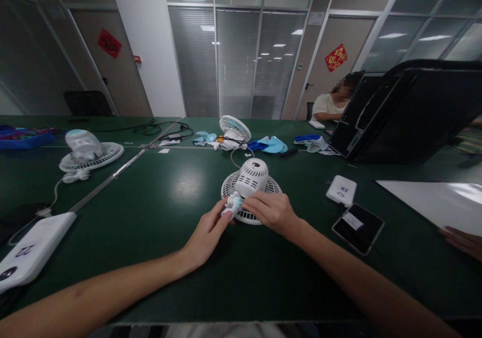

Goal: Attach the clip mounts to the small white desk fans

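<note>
A small white fan (253,177) lies grille-down on the green table in front of me, its motor housing pointing up. My left hand (211,223) is closed on a white plastic clip-like part (232,203) at the near side of the fan. The fingertips of my right hand (273,210) pinch a small light-blue knob (239,203) on that part. Fingers cover much of the part, so I cannot tell how it joins the fan. A thin cable (234,156) curves behind the housing.
Another white fan (85,149) lies at the left, and a third fan (234,132) stands further back among light-blue blades (274,145). White power banks (35,250) and a black phone (357,227) lie at the sides. A large black case (410,112) stands right; a person (329,107) sits beyond.
</note>
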Action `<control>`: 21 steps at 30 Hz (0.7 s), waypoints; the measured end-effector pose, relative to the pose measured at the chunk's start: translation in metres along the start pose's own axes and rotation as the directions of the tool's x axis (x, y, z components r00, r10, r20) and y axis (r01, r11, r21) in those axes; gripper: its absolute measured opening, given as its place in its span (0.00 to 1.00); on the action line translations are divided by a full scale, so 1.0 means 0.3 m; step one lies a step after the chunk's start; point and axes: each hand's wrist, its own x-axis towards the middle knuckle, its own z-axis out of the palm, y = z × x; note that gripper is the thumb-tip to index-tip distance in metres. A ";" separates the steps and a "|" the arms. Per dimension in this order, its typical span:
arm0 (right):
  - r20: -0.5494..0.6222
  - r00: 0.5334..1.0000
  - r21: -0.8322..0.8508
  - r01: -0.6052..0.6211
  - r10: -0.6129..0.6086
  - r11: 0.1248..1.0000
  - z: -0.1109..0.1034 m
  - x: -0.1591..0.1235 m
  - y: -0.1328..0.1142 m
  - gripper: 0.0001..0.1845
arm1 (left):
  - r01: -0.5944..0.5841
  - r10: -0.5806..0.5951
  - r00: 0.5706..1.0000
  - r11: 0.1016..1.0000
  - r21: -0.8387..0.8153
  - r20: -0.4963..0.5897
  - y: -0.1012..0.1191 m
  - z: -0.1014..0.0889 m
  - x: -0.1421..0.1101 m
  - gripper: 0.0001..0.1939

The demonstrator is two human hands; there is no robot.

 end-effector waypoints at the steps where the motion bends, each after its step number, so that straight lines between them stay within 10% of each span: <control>1: 0.005 1.000 -0.001 0.003 -0.003 1.000 0.000 0.001 -0.001 0.08 | 0.000 0.000 1.000 1.000 0.005 -0.002 -0.001 0.001 0.001 0.28; 21: 0.077 0.993 -0.012 0.090 -0.089 0.996 -0.012 -0.016 0.023 0.20 | -0.012 0.012 1.000 1.000 0.018 0.019 -0.003 0.000 0.001 0.27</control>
